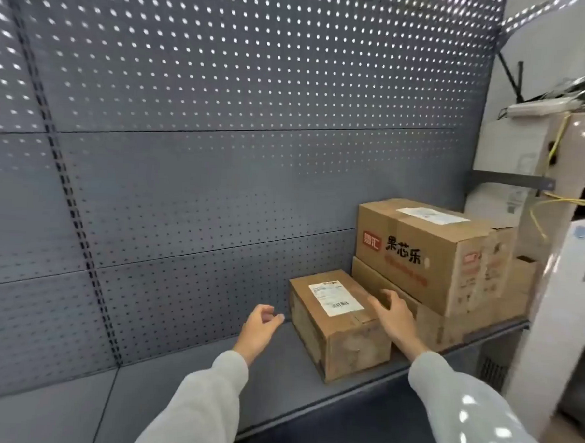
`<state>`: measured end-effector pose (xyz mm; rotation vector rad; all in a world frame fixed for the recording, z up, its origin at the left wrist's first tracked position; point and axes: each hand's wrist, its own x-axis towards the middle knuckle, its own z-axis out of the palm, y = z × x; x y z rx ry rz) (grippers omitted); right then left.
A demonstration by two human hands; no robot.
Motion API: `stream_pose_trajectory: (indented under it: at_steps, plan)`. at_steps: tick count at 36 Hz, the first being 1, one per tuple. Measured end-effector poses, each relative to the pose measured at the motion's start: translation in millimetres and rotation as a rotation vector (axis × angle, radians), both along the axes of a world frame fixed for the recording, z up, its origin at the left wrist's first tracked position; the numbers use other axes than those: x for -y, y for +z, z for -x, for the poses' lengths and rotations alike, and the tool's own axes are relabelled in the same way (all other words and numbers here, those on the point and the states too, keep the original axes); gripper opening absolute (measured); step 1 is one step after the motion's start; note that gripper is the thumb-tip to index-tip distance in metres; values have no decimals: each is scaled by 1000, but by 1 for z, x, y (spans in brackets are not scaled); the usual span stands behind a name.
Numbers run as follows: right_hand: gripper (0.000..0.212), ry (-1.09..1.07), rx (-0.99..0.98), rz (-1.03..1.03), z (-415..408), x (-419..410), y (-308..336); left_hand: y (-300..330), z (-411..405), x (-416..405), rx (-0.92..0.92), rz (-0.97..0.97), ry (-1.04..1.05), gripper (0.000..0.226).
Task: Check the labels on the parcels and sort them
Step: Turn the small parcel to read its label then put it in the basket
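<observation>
1. Small box (pixel 338 322) is sitting on the grey shelf (pixel 181 381), white label (pixel 335 297) facing up. Print on it is too blurred to read.
2. My right hand (pixel 394 313) is hovering at the box's right top edge, fingers spread and loosely bent, gripping nothing. Can't tell if the fingertips are touching the cardboard.
3. My left hand (pixel 262 324) is hanging just left of the box, apart from it, fingers loosely curled, holding nothing.
4. Both my forearms are showing in light grey sleeves (pixel 204 399).
5. Large printed box (pixel 432 252) is sitting on top of a flat box (pixel 425 316), just right of the small one. It's carrying a white label (pixel 432 215) on top plus red and black print on the front.
6. Flat box is touching or nearly touching the small box's right side; can't tell which.
7. Grey pegboard panel (pixel 205 115) is backing the shelf.
8. White unit (pixel 511 165) with yellow wires (pixel 553 201) is standing at the far right, past the shelf's end.
</observation>
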<state>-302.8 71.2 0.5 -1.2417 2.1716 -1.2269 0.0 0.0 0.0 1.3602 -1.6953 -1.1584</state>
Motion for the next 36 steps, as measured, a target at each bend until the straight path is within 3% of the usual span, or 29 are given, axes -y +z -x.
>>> stream_pose_trajectory:
  at_steps: [5,16,23,29,36]
  plan:
    - [69,78,91,-68,17,12,-5,-12,33,14,52,-143,-57,52]
    - [55,148,212,-111,39,31,-27,-23,85,18,-47,-284,-47,70]
    - [49,149,323,-51,44,30,-40,-33,98,13,-217,-410,-42,42]
    - [45,136,323,15,31,22,-37,-35,89,10,-288,-414,-12,49]
    - [46,140,257,50,-1,9,-23,-21,54,-8,-319,-380,-17,35]
